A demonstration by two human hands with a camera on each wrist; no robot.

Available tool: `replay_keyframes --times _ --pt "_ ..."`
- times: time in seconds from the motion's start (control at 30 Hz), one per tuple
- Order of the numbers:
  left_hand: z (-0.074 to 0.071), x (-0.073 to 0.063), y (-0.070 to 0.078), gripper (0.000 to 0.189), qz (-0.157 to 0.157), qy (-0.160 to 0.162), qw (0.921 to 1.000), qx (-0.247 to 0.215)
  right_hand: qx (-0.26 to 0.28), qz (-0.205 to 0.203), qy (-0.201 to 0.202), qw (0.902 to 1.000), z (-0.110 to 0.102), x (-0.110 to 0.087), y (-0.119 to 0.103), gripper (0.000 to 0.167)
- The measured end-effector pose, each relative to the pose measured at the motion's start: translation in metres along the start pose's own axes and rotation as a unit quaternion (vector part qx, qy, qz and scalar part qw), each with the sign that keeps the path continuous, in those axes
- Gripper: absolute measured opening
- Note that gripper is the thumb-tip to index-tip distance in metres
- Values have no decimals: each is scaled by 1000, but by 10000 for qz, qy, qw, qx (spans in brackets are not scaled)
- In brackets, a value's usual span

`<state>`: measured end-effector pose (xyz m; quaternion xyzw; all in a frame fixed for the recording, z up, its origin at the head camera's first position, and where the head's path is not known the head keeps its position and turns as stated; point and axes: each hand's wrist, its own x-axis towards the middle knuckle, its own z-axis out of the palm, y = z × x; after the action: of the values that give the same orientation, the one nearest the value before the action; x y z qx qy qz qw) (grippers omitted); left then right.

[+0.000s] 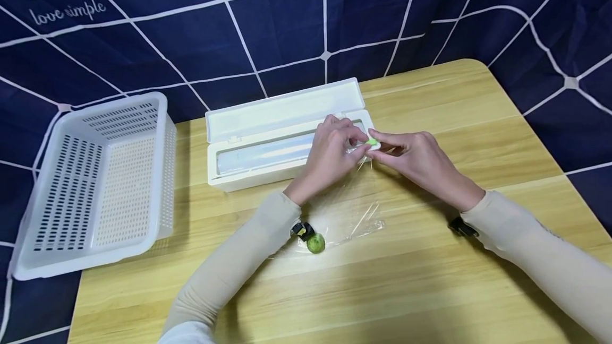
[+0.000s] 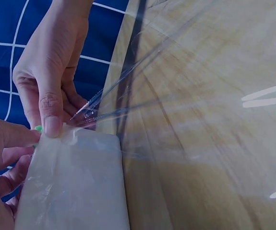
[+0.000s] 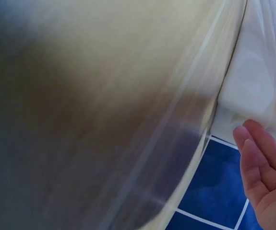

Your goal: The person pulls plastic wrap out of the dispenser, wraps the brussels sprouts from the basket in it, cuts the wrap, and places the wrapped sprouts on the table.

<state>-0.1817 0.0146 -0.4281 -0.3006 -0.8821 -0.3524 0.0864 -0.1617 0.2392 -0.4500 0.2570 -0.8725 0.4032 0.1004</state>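
A long white cling film box (image 1: pixel 248 178) lies with its lid (image 1: pixel 287 108) raised, the film roll (image 1: pixel 263 154) showing inside. At its right end is a small green slide cutter (image 1: pixel 371 142). My left hand (image 1: pixel 332 145) reaches over the box, thumb and forefinger pinching at the cutter. With thumb and forefinger my right hand (image 1: pixel 418 155) grips the box's right corner. Clear cling film (image 2: pixel 176 115) stretches from that corner over the table, bunched into strands by the right thumb. A small round green fruit (image 1: pixel 315 243) lies on the film beside my left wrist.
A white slotted plastic basket (image 1: pixel 164 190) stands at the left, close to the table's left edge. Behind the wooden table (image 1: pixel 459 280) hangs a dark blue cloth (image 1: pixel 287 25) with white lines. The table's right edge slopes away past my right arm.
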Motion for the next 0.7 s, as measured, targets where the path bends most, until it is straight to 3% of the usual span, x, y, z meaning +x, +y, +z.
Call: replay_keyframes --times 0.7 --pt "-5 -3 4 6 -232 -163 9996 -89 -305 -5 124 9995 0 -2 1 45"
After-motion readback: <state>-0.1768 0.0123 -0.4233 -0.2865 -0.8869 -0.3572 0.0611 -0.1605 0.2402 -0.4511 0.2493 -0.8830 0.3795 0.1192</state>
